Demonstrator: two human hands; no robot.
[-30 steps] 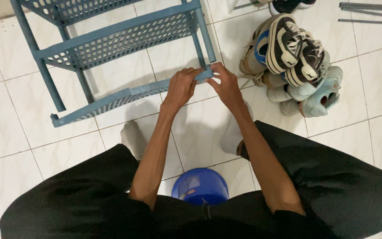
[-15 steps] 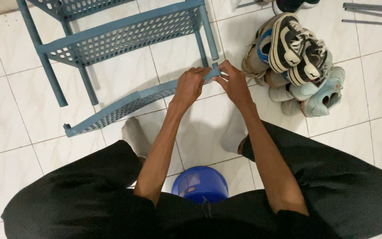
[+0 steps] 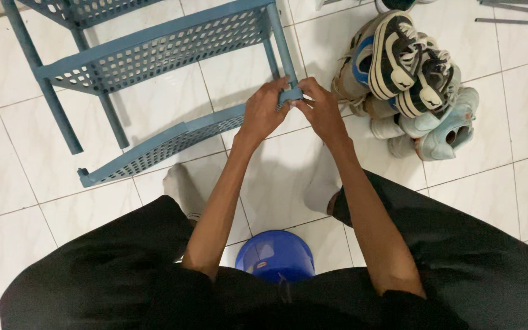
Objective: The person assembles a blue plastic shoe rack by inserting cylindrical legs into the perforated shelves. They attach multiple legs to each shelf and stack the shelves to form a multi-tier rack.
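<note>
A dusty-blue rack with perforated shelves is seen; right of the rack, black-and-white and pale-blue shoes are piled on white tiles.

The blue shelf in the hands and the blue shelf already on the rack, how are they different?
The loose shelf slants low toward the tiled floor; the fitted shelf sits higher up. The loose shelf has its near corner gripped by the left hand and right hand; nothing touches the fitted shelf. The loose shelf's far corner is free; the fitted shelf joins the posts. Both are blue with small holes.
</note>
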